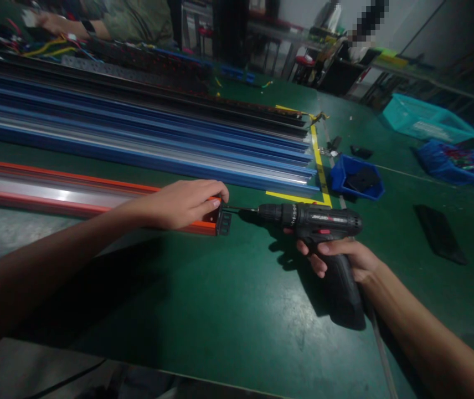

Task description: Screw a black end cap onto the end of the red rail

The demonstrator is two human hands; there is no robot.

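Note:
My right hand (345, 255) is wrapped round the handle of a black cordless drill (324, 219), which points left. Its long thin bit (243, 209) reaches the black end cap (224, 223) on an orange and silver metal profile (66, 191). Whether the tip sits in a screw is too small to tell. Over the profile's right end lies my left hand (183, 204), its fingers curled on the orange edge beside the cap and closed on the profile.
Several blue and black profiles (158, 141) lie behind, ending near yellow tape (322, 166). To the right are a blue bin (357, 177), a turquoise basket (428, 119), another blue bin (457, 166) and a black flat object (439, 233). Another person's hand (54, 25) handles wires at the far left.

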